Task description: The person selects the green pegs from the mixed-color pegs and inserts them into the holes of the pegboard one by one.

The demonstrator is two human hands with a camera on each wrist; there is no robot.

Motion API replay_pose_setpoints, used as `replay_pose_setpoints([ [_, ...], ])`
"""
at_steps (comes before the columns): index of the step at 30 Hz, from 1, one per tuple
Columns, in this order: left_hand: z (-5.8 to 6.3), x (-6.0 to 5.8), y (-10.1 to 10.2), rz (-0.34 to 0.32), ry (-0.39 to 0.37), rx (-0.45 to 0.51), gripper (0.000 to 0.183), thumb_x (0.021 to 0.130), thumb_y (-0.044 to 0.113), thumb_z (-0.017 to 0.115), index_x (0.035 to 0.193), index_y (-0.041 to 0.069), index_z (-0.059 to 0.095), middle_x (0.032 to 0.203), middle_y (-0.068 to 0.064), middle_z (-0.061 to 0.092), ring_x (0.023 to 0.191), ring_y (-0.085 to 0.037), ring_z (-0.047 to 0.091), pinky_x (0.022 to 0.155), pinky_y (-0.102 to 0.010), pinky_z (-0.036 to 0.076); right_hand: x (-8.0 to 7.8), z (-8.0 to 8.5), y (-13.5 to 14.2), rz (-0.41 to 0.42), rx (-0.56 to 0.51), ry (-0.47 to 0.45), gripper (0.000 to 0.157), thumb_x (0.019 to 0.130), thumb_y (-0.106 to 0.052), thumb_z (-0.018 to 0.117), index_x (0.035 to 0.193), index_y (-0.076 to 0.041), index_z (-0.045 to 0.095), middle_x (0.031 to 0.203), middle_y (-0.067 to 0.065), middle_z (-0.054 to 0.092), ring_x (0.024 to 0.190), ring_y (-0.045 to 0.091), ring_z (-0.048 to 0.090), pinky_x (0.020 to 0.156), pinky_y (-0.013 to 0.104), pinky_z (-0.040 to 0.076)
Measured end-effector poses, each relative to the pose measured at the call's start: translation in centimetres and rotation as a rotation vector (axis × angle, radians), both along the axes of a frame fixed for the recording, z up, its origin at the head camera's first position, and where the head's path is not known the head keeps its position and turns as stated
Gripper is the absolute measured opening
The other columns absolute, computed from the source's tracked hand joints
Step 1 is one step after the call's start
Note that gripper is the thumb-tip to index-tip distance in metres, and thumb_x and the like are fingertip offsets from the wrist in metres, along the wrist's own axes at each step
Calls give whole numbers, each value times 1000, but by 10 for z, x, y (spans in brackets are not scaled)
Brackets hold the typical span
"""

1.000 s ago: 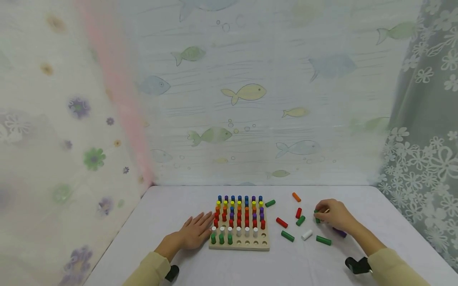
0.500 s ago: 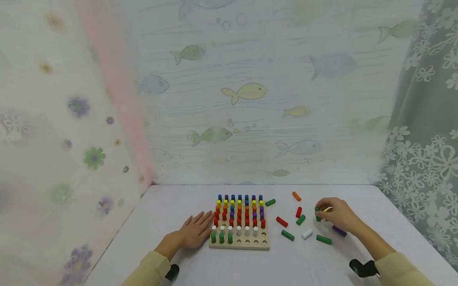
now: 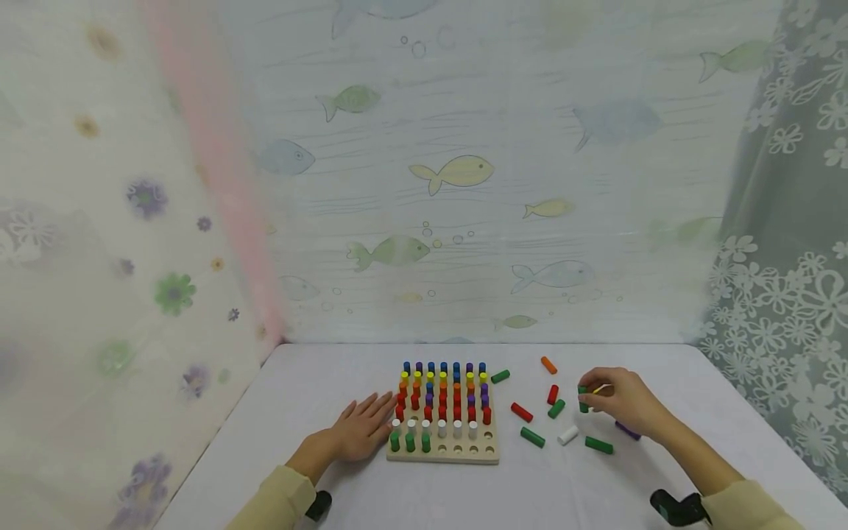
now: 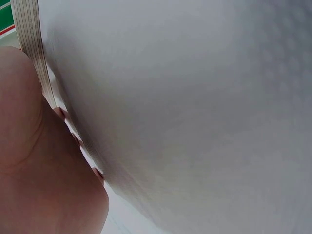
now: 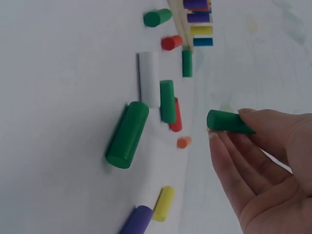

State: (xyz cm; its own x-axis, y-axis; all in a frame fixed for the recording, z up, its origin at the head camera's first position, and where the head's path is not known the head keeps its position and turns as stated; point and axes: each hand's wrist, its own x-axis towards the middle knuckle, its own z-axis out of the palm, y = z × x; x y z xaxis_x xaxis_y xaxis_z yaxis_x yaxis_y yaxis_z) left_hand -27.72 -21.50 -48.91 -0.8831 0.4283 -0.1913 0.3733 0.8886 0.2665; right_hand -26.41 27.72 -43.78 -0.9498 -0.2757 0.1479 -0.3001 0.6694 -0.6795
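Note:
My right hand (image 3: pixel 623 400) pinches a green peg (image 5: pixel 226 121) between thumb and fingertips, above the right part of the table. My left hand (image 3: pixel 363 428) lies flat at the left edge of a wooden pegboard (image 3: pixel 444 456), fingers straight; the left wrist view shows the board's side (image 4: pixel 30 41) beside it. Rows of blue, purple, yellow, orange, red and white pegs stand in the board. Along its front row are several bare holes and, at the left, green pegs (image 3: pixel 410 442).
Loose pegs lie right of the board: several green ones (image 3: pixel 533 437), a white peg (image 3: pixel 568 435), red pegs (image 3: pixel 522 411), an orange peg (image 3: pixel 548 364). Near my right hand are a purple peg (image 5: pixel 137 221) and a yellow peg (image 5: pixel 164 203). A fish-patterned curtain (image 3: pixel 457 221) hangs behind the table.
The green peg has risen slightly off the table in my right hand and shifted a little left in the last half second. My left hand stays where it was.

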Motion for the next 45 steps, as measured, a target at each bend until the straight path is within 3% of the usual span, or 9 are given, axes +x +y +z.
replay_pose_setpoints([
  [6,-2,0,-1,-5,0,-4,65,109,49,37,164,17,23,171,-4,21,157,-33,15,123,-64,9,7,3,-7,12,-24,16,25,94,-16,75,112,0,69,100,3,72,92,21,71,71,26,57],
  [20,-21,-10,-7,-16,36,28,66,109,51,34,164,16,24,171,-4,22,157,-33,15,123,-64,8,18,11,-28,83,-91,31,20,95,-16,74,111,-4,70,103,6,73,91,18,71,74,25,58],
  [26,-21,-10,-6,-14,35,24,67,108,53,34,164,17,24,171,-4,21,157,-33,14,123,-64,7,24,15,-38,142,-108,58,14,96,-16,73,107,-8,70,100,6,74,88,17,71,73,27,58],
  [42,-23,-14,-7,-8,30,29,67,108,53,34,164,17,24,171,-4,21,157,-33,14,123,-65,7,29,10,-72,192,-168,18,18,95,-19,73,110,-9,71,103,2,72,90,14,69,76,23,58],
  [45,-17,-10,-6,-4,25,24,67,108,52,35,164,18,24,171,-4,21,157,-33,14,123,-64,7,29,9,-77,213,-194,9,18,96,-18,73,111,-8,71,105,4,72,92,16,70,79,22,57],
])
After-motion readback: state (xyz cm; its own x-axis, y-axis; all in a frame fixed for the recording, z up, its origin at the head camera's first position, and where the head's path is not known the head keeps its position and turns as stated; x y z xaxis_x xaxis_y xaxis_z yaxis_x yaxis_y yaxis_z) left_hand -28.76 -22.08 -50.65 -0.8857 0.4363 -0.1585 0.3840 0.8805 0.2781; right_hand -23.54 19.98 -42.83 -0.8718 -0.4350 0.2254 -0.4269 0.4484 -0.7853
